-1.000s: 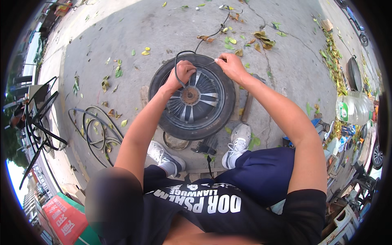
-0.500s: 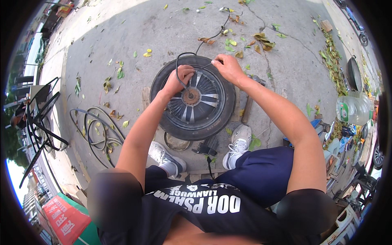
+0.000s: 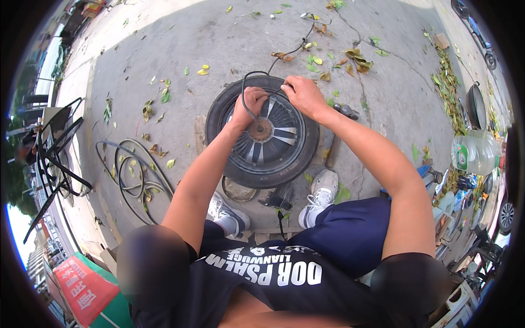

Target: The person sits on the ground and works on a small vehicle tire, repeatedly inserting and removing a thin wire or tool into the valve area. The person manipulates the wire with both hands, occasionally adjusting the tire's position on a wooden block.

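Note:
A wheel (image 3: 298, 158) with a black tyre and a silver-and-black hub lies flat on the ground in front of me. From its rusty centre a dark cable (image 3: 244, 94) rises past my left hand, bends over the tyre's far side and runs off along the ground. My left hand (image 3: 251, 106) is closed above the far left part of the hub, its fingertips at one end of a thin dark strand (image 3: 275, 92). My right hand (image 3: 302, 96) pinches the strand's other end, just right of it. What the strand is, I cannot make out.
A hammer (image 3: 332, 150) lies right of the wheel. A coiled hose (image 3: 128, 180) is on the left, and a black clamp-like part (image 3: 277, 198) sits between my shoes. Farther right are a clear plastic jug (image 3: 477, 153) and a dark pan (image 3: 477, 106). Fallen leaves (image 3: 358, 60) dot the concrete.
My right hand has come slightly closer to my left, shortening the visible strand between them. Both hands stay over the far part of the wheel, and the view has shifted slightly.

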A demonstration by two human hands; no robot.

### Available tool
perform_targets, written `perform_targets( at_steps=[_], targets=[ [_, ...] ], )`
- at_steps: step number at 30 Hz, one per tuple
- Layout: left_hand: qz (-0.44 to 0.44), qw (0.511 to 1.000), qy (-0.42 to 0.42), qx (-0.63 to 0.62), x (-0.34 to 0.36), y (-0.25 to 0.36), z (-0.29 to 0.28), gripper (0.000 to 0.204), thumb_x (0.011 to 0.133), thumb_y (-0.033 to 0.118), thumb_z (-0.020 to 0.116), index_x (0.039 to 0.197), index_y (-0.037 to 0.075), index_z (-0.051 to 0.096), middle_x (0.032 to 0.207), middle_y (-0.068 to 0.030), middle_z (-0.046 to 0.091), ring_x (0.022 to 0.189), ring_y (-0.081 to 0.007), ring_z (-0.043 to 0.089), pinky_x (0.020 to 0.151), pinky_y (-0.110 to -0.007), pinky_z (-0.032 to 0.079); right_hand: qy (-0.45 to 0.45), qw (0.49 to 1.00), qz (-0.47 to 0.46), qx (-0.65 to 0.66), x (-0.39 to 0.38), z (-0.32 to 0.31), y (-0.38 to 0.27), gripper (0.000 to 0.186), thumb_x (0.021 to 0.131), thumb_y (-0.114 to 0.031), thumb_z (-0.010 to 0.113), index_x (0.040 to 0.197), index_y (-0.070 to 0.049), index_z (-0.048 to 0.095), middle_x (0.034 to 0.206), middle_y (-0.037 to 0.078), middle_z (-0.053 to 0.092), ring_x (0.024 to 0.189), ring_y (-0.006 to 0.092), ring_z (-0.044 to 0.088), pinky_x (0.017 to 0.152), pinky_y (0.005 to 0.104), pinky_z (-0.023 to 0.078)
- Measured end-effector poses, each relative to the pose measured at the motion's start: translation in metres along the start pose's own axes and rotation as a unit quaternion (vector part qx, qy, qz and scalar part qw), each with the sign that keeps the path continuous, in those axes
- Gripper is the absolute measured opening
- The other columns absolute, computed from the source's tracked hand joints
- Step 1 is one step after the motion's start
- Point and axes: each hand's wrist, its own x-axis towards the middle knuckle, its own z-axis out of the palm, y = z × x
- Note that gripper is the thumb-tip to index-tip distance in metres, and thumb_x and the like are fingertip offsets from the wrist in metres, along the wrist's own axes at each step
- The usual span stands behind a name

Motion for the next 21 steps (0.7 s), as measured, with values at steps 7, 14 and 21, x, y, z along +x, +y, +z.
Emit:
perform_targets(
  at_steps=[7,14,21],
  targets=[
    [-0.010,1.000,0.012,0.001,-0.001,0.000,0.002,0.016,0.082,0.009,0.063,0.091,0.001,0.072,0.099,-0.0117,0.069,0.097,-0.0281,0.063,0.087,-0.036,0.050,-0.025,0.998,-0.016,-0.053,0.001,0.002,-0.006,0.017,0.089,-0.023,0.059,0.088,-0.007,0.062,0.088,0.013,0.064,0.085,0.0345,0.061,0.078,0.0465,0.045],
    [-0.022,1.000,0.016,-0.007,-0.002,-0.001,0.002,0.015,0.081,0.010,0.063,0.090,0.001,0.072,0.100,-0.0109,0.069,0.096,-0.0275,0.064,0.086,-0.036,0.050,-0.024,0.983,-0.140,-0.116,0.008,-0.001,-0.010,0.011,0.086,-0.019,0.062,0.081,-0.010,0.060,0.079,0.007,0.059,0.079,0.0298,0.061,0.072,0.0414,0.042],
    [-0.033,0.999,0.023,-0.027,-0.002,-0.002,0.002,0.015,0.081,0.010,0.065,0.090,0.000,0.072,0.099,-0.0111,0.069,0.095,-0.0281,0.064,0.085,-0.036,0.050,-0.028,0.963,-0.219,-0.152,0.012,0.000,-0.013,0.006,0.082,-0.016,0.062,0.080,-0.012,0.060,0.078,0.005,0.059,0.078,0.0264,0.062,0.070,0.0406,0.042]
  ],
)
